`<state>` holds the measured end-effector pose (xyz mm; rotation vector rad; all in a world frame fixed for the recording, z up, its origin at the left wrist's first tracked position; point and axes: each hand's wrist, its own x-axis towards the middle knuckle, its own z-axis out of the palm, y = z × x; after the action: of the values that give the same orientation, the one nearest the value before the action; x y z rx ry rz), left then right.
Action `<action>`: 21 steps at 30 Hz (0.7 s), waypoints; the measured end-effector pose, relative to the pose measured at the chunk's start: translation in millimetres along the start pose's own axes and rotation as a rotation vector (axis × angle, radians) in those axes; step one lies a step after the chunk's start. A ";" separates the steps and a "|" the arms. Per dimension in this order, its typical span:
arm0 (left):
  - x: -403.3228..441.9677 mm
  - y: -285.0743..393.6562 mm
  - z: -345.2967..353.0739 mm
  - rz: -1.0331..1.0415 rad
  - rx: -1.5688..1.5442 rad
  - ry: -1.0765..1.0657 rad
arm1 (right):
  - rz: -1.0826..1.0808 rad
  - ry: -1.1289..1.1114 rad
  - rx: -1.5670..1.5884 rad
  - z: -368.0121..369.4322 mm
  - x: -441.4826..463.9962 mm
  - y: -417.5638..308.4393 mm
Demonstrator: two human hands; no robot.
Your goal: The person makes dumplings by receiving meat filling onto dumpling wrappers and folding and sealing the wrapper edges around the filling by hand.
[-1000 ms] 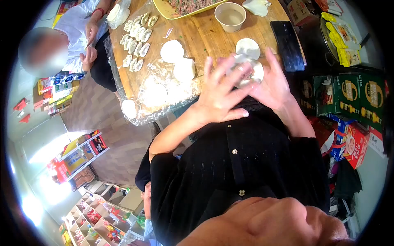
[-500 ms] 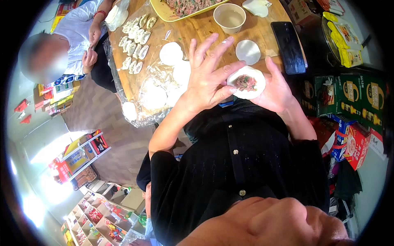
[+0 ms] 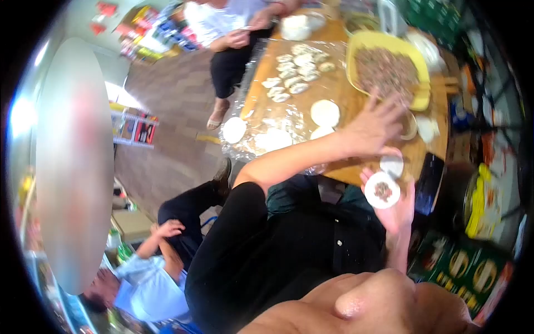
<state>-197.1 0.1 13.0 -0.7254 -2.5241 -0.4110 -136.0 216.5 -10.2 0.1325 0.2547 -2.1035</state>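
Note:
On the palm of my right hand [image 3: 397, 214] rests a round dumpling wrapper [image 3: 371, 196] with a small mound of meat filling [image 3: 383, 191] at its centre. My left hand [image 3: 372, 127] is stretched out over the table, palm down, with fingers spread and nothing seen in them. Its fingertips are at the near edge of the yellow tray [image 3: 352, 69] of meat filling and beside a small bowl [image 3: 411, 127], which the hand partly hides. Just beyond the held wrapper lies another wrapper [image 3: 392, 165].
Folded dumplings [image 3: 297, 72] sit in rows on plastic film, with more wrappers [image 3: 325, 113] closer in. A phone [image 3: 430, 182] lies at the table's right edge. One person's hands [image 3: 238, 38] work across the table; a seated person [image 3: 156, 278] is at lower left.
My left hand has left the filled wrapper and reached out toward the tray and small bowl. The wrapper stays on my right hand. The view has swung, bringing the seated person into sight.

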 end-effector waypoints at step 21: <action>-34.5 13.5 -21.3 -0.043 -0.366 0.131 | -0.146 0.185 -0.018 26.8 -0.2 6.8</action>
<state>-156.1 -11.9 14.9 -0.7485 -2.3690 -0.9207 -129.9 207.0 15.1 0.3071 0.4040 -2.2355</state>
